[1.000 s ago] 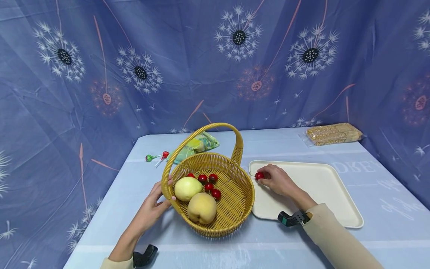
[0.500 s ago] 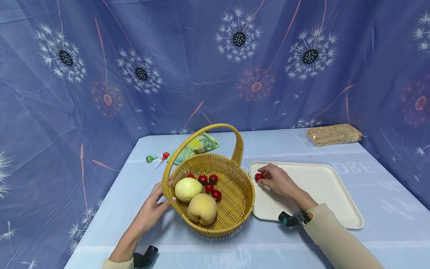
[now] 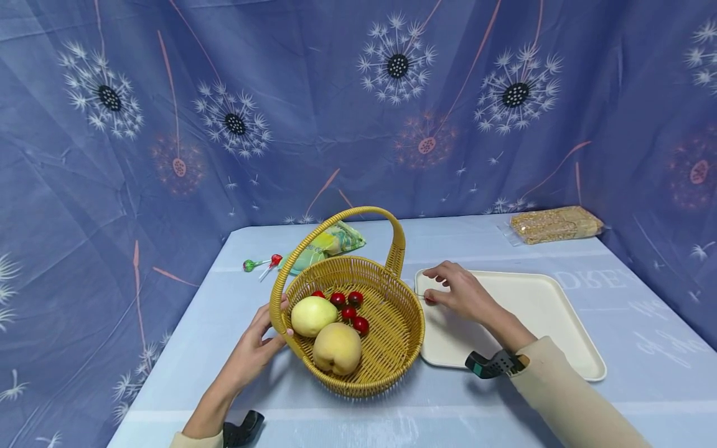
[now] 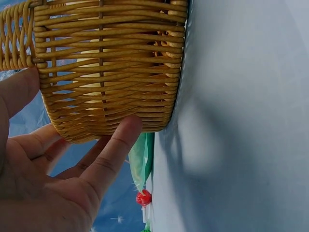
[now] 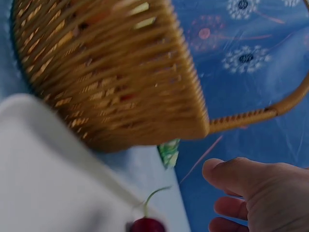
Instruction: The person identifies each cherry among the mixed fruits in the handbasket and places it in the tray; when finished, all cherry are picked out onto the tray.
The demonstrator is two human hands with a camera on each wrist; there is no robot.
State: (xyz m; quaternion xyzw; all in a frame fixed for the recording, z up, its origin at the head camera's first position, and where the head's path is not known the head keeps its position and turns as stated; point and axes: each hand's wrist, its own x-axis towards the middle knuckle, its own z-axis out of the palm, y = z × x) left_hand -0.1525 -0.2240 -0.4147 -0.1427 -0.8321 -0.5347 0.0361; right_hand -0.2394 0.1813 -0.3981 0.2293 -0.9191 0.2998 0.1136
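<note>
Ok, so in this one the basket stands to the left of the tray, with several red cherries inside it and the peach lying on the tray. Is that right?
Not quite: the peach lies inside the basket, not on the tray; the head view shows it. The rest stands: the basket is left of the tray, with several red cherries in it.

Creased blue cloth (image 3: 319,37) hangs beyond the far, left and right edges of the table (image 3: 437,407), printed with white dandelions (image 3: 398,65) and fainter pink ones (image 3: 427,145). The tabletop is pale blue with whitish bands; pale lettering (image 3: 590,278) lies toward its right edge. Shadows on it are soft.
</note>
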